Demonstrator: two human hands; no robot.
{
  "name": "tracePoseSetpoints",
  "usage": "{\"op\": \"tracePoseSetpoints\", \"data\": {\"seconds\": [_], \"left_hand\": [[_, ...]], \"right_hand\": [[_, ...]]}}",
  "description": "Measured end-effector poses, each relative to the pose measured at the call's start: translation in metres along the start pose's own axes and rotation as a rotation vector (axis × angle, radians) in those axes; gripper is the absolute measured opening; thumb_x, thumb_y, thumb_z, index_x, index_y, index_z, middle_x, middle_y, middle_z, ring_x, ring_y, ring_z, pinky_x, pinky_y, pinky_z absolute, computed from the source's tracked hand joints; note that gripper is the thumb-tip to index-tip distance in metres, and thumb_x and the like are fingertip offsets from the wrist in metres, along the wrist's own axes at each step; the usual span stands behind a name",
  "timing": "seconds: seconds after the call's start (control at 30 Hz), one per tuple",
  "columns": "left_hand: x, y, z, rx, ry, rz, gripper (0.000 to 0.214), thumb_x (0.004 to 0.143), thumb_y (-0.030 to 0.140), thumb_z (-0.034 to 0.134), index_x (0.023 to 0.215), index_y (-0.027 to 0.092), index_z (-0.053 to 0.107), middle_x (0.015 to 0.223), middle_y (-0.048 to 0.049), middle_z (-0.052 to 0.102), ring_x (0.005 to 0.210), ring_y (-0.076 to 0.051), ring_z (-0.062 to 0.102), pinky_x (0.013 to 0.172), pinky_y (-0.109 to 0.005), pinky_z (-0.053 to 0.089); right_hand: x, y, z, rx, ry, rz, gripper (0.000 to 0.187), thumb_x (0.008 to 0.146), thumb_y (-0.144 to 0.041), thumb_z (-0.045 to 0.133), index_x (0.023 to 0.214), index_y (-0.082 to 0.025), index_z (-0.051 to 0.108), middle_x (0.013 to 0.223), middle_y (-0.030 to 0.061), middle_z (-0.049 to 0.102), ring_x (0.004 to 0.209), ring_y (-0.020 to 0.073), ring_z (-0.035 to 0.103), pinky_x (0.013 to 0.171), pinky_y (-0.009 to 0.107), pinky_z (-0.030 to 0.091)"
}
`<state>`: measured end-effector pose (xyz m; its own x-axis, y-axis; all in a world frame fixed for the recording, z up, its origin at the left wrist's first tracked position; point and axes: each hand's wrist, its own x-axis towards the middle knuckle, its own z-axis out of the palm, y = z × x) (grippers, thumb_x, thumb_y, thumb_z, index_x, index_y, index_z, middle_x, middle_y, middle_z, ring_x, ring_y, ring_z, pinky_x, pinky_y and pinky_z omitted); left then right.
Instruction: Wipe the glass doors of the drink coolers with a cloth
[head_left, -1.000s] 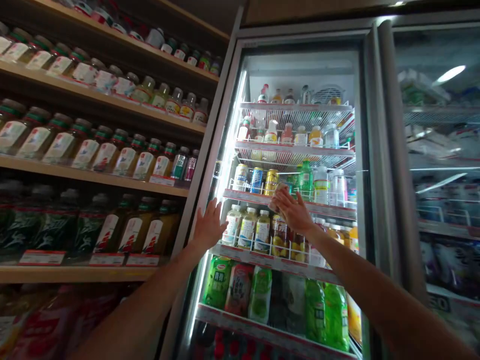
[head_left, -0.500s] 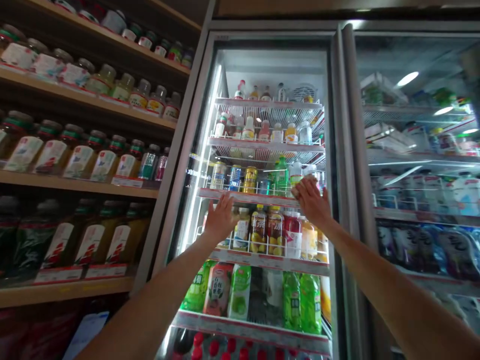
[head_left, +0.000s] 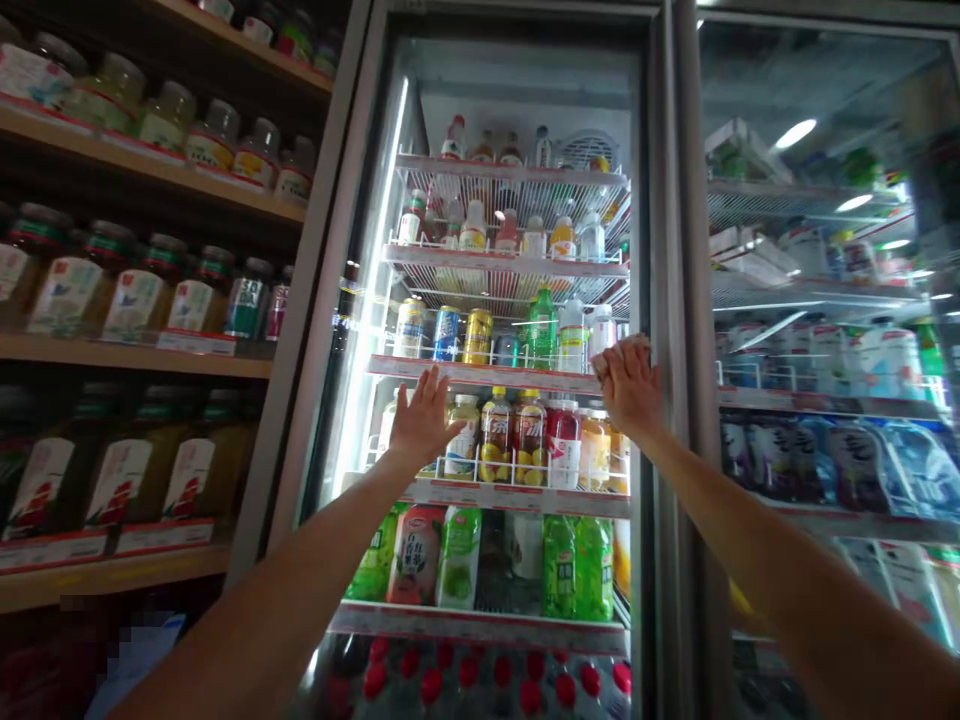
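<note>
My left hand is raised with its fingers spread, at the glass door of a lit drinks fridge. Its palm faces the glass, in front of the shelf edge below the cans. Over by the door's right frame, my right hand presses a crumpled pale cloth to the glass. Most of that cloth is hidden under the fingers. Behind the glass, between the hands, stand brown tea bottles, a red bottle and a gold can.
Wooden shelves with rows of juice bottles run along the left. A grey door frame separates this door from a second glass-fronted fridge on the right. Red-capped bottles stand at the bottom.
My right hand has slid right with the cloth, towards the door frame. My left hand stays near the same spot, its fingers more clearly spread. The view has shifted and come closer.
</note>
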<state>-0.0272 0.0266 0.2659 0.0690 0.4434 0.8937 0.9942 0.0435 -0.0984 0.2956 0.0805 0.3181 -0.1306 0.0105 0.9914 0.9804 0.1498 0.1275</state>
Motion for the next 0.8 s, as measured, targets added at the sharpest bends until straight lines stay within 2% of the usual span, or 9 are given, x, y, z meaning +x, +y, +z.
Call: {"op": "tracePoseSetpoints", "data": {"seconds": [0.1, 0.2, 0.27, 0.37, 0.43, 0.5, 0.63, 0.7, 0.8], "left_hand": [[-0.011, 0.005, 0.007, -0.025, 0.011, -0.019, 0.073, 0.084, 0.051, 0.04, 0.141, 0.008, 0.022, 0.15, -0.0146, 0.013, 0.139, -0.029, 0.013, 0.11, -0.051, 0.014], [-0.029, 0.013, 0.018, -0.043, 0.026, 0.0, 0.075, 0.083, 0.05, 0.043, 0.141, 0.008, 0.022, 0.15, -0.0154, 0.013, 0.139, -0.029, 0.012, 0.111, -0.051, 0.013], [-0.041, 0.019, 0.025, -0.051, 0.033, 0.017, 0.076, 0.082, 0.05, 0.045, 0.141, 0.008, 0.022, 0.15, -0.015, 0.013, 0.139, -0.028, 0.011, 0.111, -0.05, 0.012], [-0.057, 0.025, 0.033, -0.061, 0.038, 0.03, 0.077, 0.081, 0.05, 0.047, 0.141, 0.009, 0.022, 0.15, -0.0151, 0.015, 0.139, -0.027, 0.01, 0.112, -0.049, 0.01], [-0.071, 0.029, 0.039, -0.075, 0.021, 0.049, 0.077, 0.081, 0.049, 0.048, 0.141, 0.009, 0.022, 0.15, -0.0145, 0.015, 0.139, -0.027, 0.011, 0.112, -0.05, 0.011], [-0.09, 0.033, 0.046, -0.085, 0.004, 0.071, 0.075, 0.081, 0.048, 0.048, 0.141, 0.01, 0.023, 0.15, -0.0135, 0.015, 0.139, -0.027, 0.012, 0.111, -0.05, 0.012], [-0.128, 0.036, 0.058, -0.091, -0.056, 0.127, 0.069, 0.082, 0.044, 0.047, 0.14, 0.012, 0.026, 0.15, -0.0114, 0.016, 0.139, -0.025, 0.013, 0.111, -0.05, 0.014], [-0.14, 0.035, 0.059, -0.092, -0.093, 0.155, 0.068, 0.082, 0.042, 0.048, 0.139, 0.013, 0.027, 0.149, -0.0112, 0.017, 0.139, -0.025, 0.014, 0.111, -0.05, 0.015], [-0.148, 0.033, 0.06, -0.083, -0.11, 0.179, 0.067, 0.082, 0.04, 0.05, 0.139, 0.013, 0.029, 0.149, -0.0118, 0.018, 0.138, -0.025, 0.015, 0.111, -0.051, 0.016]], "right_hand": [[-0.051, -0.01, 0.005, 0.003, 0.007, -0.038, 0.044, 0.091, -0.03, 0.033, 0.132, -0.018, 0.043, 0.145, 0.0121, 0.033, 0.135, 0.0303, 0.025, 0.103, 0.053, 0.027], [-0.1, -0.016, 0.003, 0.032, -0.075, -0.24, 0.045, 0.09, -0.029, 0.036, 0.134, -0.022, 0.041, 0.144, 0.0089, 0.035, 0.137, 0.0266, 0.022, 0.107, 0.05, 0.022], [-0.103, -0.014, -0.001, 0.032, -0.108, -0.275, 0.044, 0.09, -0.029, 0.036, 0.133, -0.023, 0.042, 0.143, 0.0084, 0.037, 0.136, 0.0261, 0.024, 0.108, 0.05, 0.02], [-0.084, -0.012, -0.003, 0.006, -0.074, -0.093, 0.043, 0.09, -0.031, 0.034, 0.13, -0.021, 0.045, 0.143, 0.0107, 0.037, 0.134, 0.029, 0.028, 0.105, 0.054, 0.023], [-0.091, -0.018, -0.003, 0.002, -0.043, 0.024, 0.044, 0.09, -0.031, 0.033, 0.131, -0.018, 0.044, 0.144, 0.0126, 0.035, 0.134, 0.0308, 0.027, 0.103, 0.055, 0.025], [-0.127, -0.029, -0.004, 0.021, -0.049, 0.009, 0.046, 0.09, -0.03, 0.034, 0.133, -0.018, 0.042, 0.144, 0.0134, 0.034, 0.136, 0.0305, 0.024, 0.103, 0.055, 0.025], [-0.217, -0.05, -0.013, 0.107, -0.209, -0.356, 0.042, 0.087, -0.027, 0.041, 0.129, -0.025, 0.046, 0.138, 0.0079, 0.045, 0.135, 0.0259, 0.028, 0.108, 0.048, 0.022], [-0.222, -0.055, -0.015, 0.114, -0.234, -0.411, 0.04, 0.087, -0.026, 0.043, 0.126, -0.025, 0.05, 0.135, 0.0067, 0.049, 0.132, 0.0253, 0.033, 0.11, 0.048, 0.018], [-0.186, -0.062, -0.012, 0.079, -0.185, -0.341, 0.04, 0.088, -0.026, 0.041, 0.127, -0.021, 0.049, 0.138, 0.0089, 0.045, 0.132, 0.0263, 0.033, 0.109, 0.05, 0.016]]}}
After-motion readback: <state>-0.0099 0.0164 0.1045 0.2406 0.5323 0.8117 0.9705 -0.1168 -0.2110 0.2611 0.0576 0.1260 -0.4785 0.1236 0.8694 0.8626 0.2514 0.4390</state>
